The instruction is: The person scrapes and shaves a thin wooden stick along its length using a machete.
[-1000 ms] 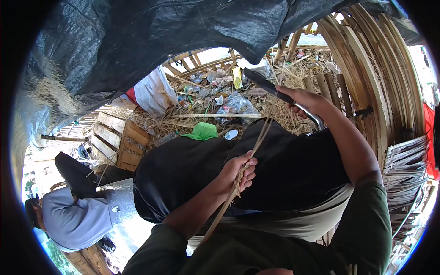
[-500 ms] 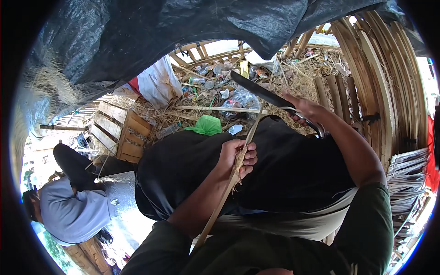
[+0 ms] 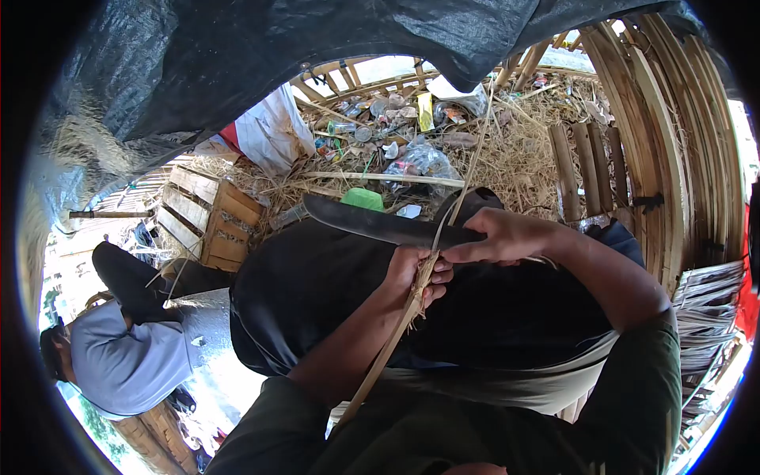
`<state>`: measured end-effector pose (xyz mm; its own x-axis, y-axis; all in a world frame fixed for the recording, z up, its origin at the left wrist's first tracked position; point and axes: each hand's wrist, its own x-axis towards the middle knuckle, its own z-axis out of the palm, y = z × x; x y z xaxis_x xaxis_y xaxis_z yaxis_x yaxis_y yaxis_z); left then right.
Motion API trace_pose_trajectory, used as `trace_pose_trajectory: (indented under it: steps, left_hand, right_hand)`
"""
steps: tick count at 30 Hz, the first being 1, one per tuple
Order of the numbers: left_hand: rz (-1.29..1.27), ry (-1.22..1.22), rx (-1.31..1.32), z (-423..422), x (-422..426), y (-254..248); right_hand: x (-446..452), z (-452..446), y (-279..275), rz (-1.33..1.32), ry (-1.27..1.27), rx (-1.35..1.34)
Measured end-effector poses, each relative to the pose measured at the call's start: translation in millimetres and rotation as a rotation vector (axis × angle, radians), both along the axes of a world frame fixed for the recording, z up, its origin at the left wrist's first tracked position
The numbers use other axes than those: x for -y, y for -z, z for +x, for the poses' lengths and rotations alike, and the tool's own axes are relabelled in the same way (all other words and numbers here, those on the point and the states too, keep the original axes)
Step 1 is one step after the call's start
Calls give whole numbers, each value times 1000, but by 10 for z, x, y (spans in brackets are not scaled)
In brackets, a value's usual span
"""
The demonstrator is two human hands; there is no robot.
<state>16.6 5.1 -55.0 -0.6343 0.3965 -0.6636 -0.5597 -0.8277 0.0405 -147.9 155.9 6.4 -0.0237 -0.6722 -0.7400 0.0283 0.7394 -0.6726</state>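
My left hand point(image 3: 412, 275) is closed around a long, thin bamboo strip point(image 3: 388, 348) with frayed fibres along its middle. One end of the strip runs down toward my chest, and the other rises past my knees. In my right hand point(image 3: 507, 237) is a machete point(image 3: 380, 225) with a dark, broad blade pointing left. The blade crosses the strip just above my left fist, and the fingers of my right hand are close beside the strip there. Whether the edge cuts into the strip cannot be made out. Most of the machete's handle is hidden by my right hand.
Beyond my knees, straw and litter cover the ground, with a green plastic bag point(image 3: 362, 199) among it. A wooden crate point(image 3: 207, 215) stands at left, near a seated person point(image 3: 131, 356). Bamboo slats point(image 3: 673, 142) rise at right; a dark tarp point(image 3: 317, 39) hangs overhead.
My right hand has come down and left with the machete, bringing its blade from beyond the strip to across it above my left fist. My left hand keeps its hold nearly in place.
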Motion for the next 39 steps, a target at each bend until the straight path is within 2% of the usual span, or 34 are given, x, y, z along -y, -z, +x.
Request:
trace_pose_trajectory:
  steps: [2,5,8,11,14,17,21,24,31,32,35,36,38,39]
  left_hand:
    - [20,-28,4,24,-39,12]
    - [17,14,-4,-8,-61,-25]
    - [27,56,-32,-14,-104,-9]
    - [60,101,-134,16,-66,70]
    - [32,33,-198,72,-92,127]
    - [60,106,-203,116,-77,203]
    - [52,129,-237,55,-76,128]
    - [-13,43,-218,4,-151,-40]
    - [151,42,-299,-34,-123,-133]
    - [45,99,-222,-61,-142,-170]
    - [96,134,-79,64,56,110]
    - [38,132,-38,36,72,-2]
    - [50,93,-20,3,16,-27]
    - [46,74,-21,-51,12,-44]
  right_hand:
    - [97,87,-122,54,42,-19]
    - [116,145,-106,1,138,20]
    - [146,163,-65,97,148,56]
    - [122,131,-90,127,111,201]
    - [92,149,-111,96,58,355]
    - [71,154,-73,138,65,499]
    - [-7,92,-9,106,42,683]
    - [-68,95,112,21,-27,798]
    - [-154,6,237,-61,-43,1040]
    - [-198,-18,299,-99,-58,1123]
    - [-357,-184,402,-361,51,1450]
    - [-340,-314,287,-491,161,1398]
    - [-271,-568,48,-685,430,1109]
    - [-299,-645,-61,-558,632,960]
